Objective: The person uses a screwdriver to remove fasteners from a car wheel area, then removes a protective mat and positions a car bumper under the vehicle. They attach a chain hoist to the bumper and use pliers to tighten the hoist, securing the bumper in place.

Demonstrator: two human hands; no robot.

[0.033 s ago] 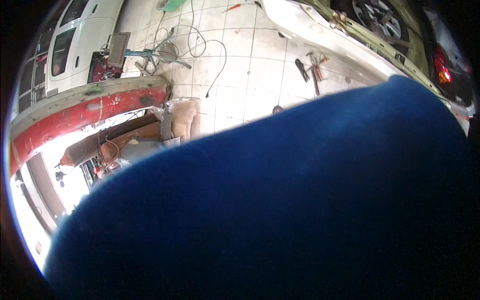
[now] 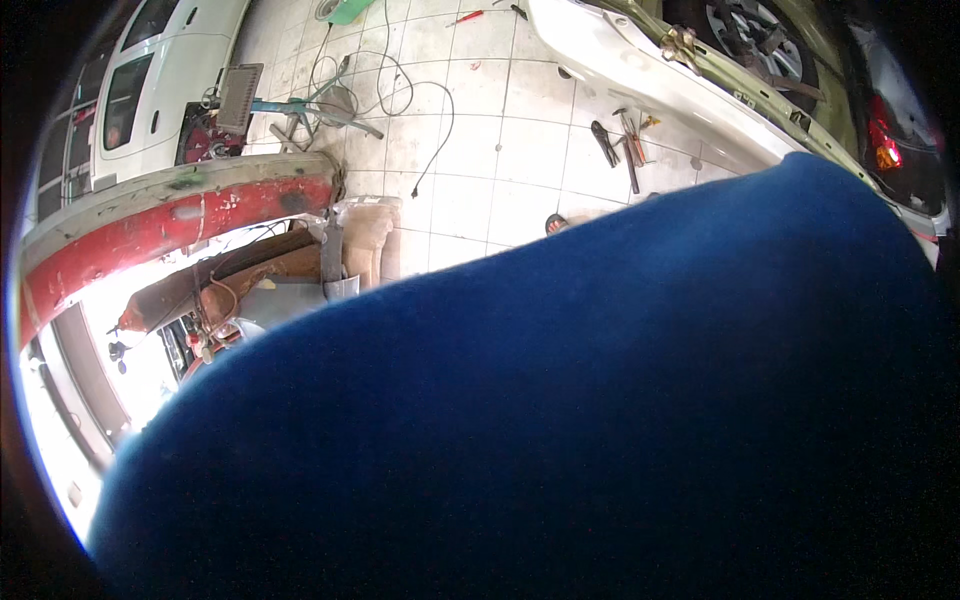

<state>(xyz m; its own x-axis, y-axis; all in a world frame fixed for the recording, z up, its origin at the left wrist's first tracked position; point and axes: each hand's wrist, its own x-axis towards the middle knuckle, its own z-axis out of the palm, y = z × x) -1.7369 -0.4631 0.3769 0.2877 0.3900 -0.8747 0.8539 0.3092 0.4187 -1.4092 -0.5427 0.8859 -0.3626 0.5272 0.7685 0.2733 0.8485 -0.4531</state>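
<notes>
Both hands out of view, grip state can't tell, nearer hand unclear. Pliers (image 2: pixel 604 145) and hammer-like tools (image 2: pixel 632 170) lie on tiled floor (image 2: pixel 465 160) beyond blue fabric (image 2: pixel 500 380), long axes pointing roughly toward it; bearing from grip hidden.

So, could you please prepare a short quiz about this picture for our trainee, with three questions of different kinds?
1. Multiple choice. What colour is the large blurred shape that covers most of the lower picture?
A) Yellow
B) Dark blue
C) Orange

2. True or false? The red-painted beam is on the right side of the picture.

3. Fill in the missing words: The hand tools near the white car panel lie on the ____ ____.

Key:
1. B.
2. False: the red-painted beam is on the left.
3. Tiled floor.
</notes>
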